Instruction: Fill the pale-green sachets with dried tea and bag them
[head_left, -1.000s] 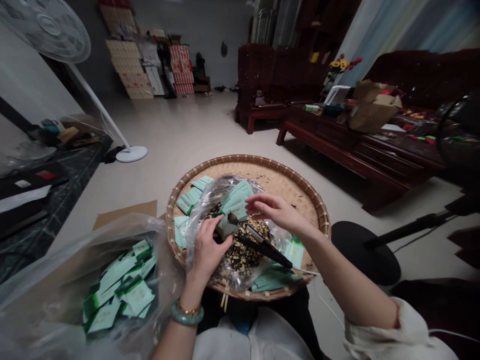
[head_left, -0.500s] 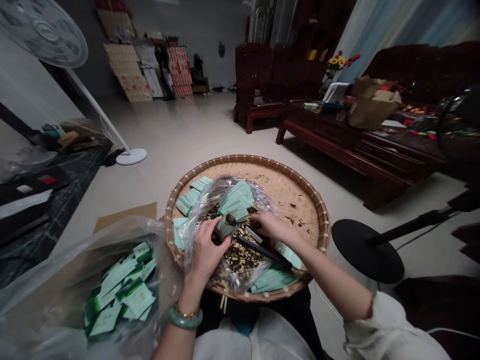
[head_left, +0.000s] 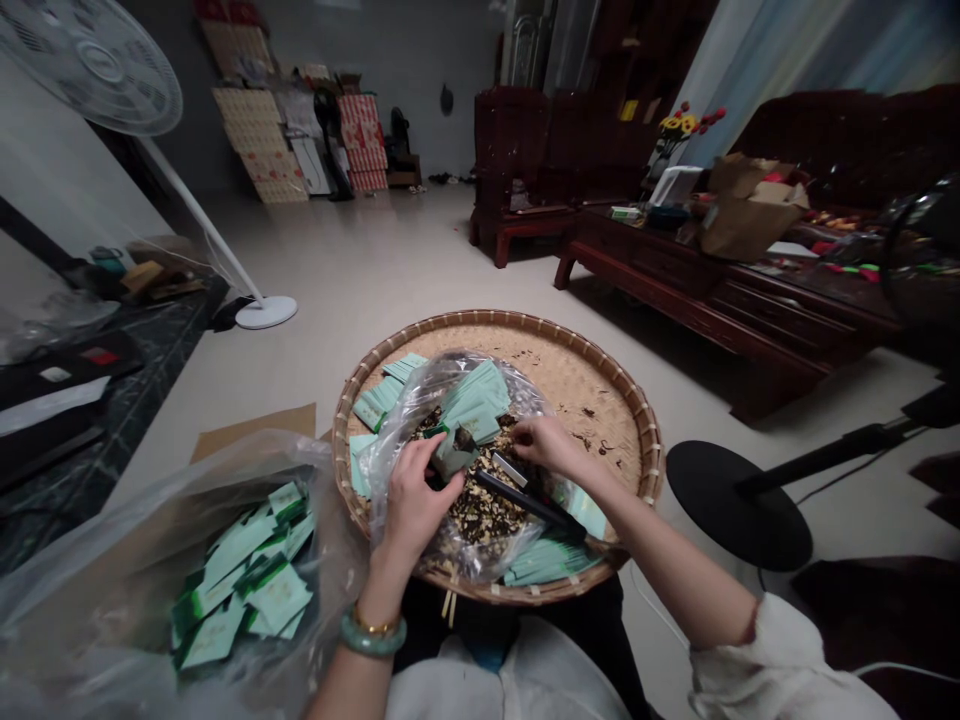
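Observation:
My left hand [head_left: 416,490] grips a small pale-green paper packet [head_left: 453,456] whose mouth gapes toward the right. Just right of it, my right hand [head_left: 547,445] has its fingers pinched over a dark-and-yellowish dried leaf mix [head_left: 487,512]; whatever lies between the fingertips is hidden. The mix fills a clear plastic bag [head_left: 405,405] resting in a round woven bamboo tray [head_left: 592,375]. A long black-handled tool [head_left: 529,503] and a short silver-and-black piece [head_left: 510,469] lie across the bag, below my right hand. Fanned green packets [head_left: 476,395] rest on the mix.
More flat packets [head_left: 551,560] lie along the tray's edge. On the left, a big clear bag [head_left: 112,600] holds loose green packets [head_left: 247,585]. A white fan [head_left: 266,312], a black stand base [head_left: 739,503] and a dark wooden table [head_left: 720,310] surround the tray.
My right hand has shifted slightly right, away from the packet's mouth. My left hand keeps the packet in nearly the same place.

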